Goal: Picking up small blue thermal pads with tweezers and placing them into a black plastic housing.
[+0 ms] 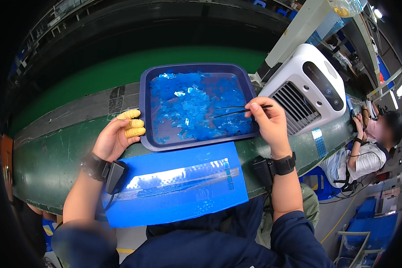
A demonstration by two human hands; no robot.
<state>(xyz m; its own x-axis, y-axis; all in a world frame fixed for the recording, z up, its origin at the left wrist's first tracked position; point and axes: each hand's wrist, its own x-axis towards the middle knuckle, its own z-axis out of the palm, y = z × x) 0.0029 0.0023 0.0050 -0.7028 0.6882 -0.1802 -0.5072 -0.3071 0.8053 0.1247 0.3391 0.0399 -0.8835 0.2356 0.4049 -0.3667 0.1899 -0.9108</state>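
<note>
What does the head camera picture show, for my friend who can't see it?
A person's right hand holds black tweezers over a dark blue tray full of small blue chips. Their left hand, with yellow finger covers, touches the tray's left edge. A shiny blue sheet lies in front, and a white fan unit stands at the right.

tray [144, 107] dark blue | chips [196, 107] bright blue, glinting | sheet [174, 187] blue, glossy | finger cots [131, 123] yellow, ribbed | counter [49, 161] green | fan [310, 85] white
</note>
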